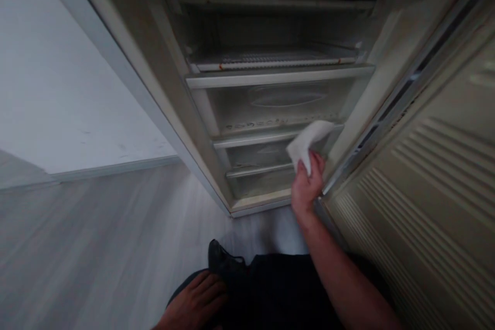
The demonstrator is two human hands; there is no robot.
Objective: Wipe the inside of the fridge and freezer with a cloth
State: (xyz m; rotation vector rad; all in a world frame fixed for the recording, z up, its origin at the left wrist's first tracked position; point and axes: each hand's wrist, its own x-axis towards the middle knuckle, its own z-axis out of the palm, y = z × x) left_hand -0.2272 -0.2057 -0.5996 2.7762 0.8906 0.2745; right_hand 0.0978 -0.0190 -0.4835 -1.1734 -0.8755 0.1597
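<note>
A cream refrigerator stands open before the person, its ribbed door swung wide to the right of the view. A grey wood-look floor runs up to its base, and a white wall with one skirting board lies to the left. Inside the refrigerator are one wire rack near the top and three pale shelf rails, the highest directly below the rack.

The right hand is raised at the lower right of the compartment, its fingers clenched around one crumpled white wipe. The wipe sits at the right end of the middle rail, though whether it touches the rail is hard to tell. Nothing stands between the wipe and the shelves. The left hand hangs low and relaxed, well away from the refrigerator, gripping nothing, just beside one dark shoe and dark trousers.
</note>
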